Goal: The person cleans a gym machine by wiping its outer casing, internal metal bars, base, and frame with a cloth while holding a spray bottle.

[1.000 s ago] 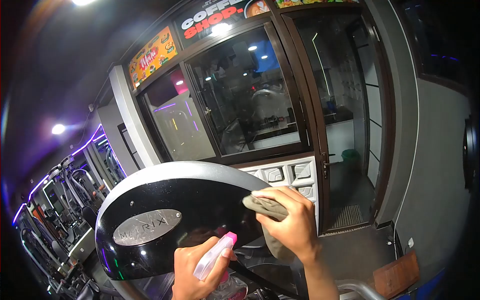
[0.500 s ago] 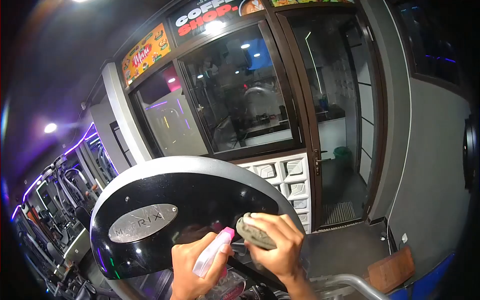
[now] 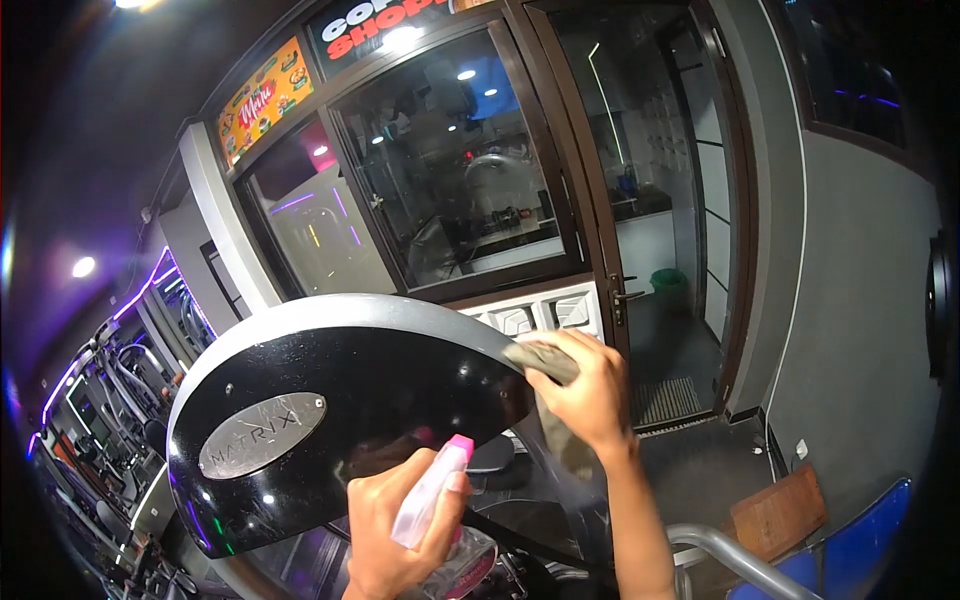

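In the head view, my left hand [image 3: 400, 515] is wrapped round a spray bottle [image 3: 428, 500] with a pale trigger head and a pink nozzle. The clear lower body of the bottle shows beneath my fingers. My right hand [image 3: 585, 385] grips a folded grey-green cloth [image 3: 545, 362], pressed at the right end of the silver rim of a gym machine cover [image 3: 360, 400]. Part of the cloth hangs down below that hand. The cover is glossy black with an oval metal badge [image 3: 262, 437] reading MATRIX.
A silver tube [image 3: 740, 560] curves at the lower right, near a brown board [image 3: 778, 514] and a blue panel [image 3: 868, 545]. Behind the machine stand a glass door [image 3: 660, 230] and a coffee shop window [image 3: 455, 170]. More gym machines [image 3: 120, 370] line the left.
My right hand has moved up and to the right with the cloth, from the cover's lower black face to its silver rim. The bottle stays in my left hand. The view has shifted slightly.
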`<state>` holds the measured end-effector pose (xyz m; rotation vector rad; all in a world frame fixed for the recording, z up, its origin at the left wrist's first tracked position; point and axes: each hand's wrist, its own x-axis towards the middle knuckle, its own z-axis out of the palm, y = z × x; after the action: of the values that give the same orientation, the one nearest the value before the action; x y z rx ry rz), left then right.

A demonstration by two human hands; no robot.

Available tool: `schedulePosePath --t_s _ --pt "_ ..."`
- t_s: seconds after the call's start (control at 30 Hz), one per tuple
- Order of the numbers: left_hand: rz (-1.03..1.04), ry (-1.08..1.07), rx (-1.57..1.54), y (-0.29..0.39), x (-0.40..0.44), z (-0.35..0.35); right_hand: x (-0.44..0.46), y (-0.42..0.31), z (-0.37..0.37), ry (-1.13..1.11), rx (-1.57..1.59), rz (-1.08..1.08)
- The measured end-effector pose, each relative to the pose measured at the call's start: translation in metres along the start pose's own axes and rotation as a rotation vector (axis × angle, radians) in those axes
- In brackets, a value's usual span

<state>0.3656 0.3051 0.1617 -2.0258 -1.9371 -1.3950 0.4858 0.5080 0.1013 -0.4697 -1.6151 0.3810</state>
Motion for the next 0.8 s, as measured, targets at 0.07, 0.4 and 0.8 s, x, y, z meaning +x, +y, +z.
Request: schedulePosePath --t_s 0.07,0.4,0.8 --pt "0.053 -0.071 0.018 -0.006 -0.001 0.011 0.013 0.004 0.001 -0.066 0.057 -0.013" --pt "-0.077 -0.226 -0.287 -0.03 -0.01 0.061 -0.063 0.085 -0.038 -0.238 0.25 0.429" --pt "-0.274 -0.261 -0.593 -0.076 -0.043 0.086 -0.032 0.074 -0.017 -0.235 0.231 0.371"
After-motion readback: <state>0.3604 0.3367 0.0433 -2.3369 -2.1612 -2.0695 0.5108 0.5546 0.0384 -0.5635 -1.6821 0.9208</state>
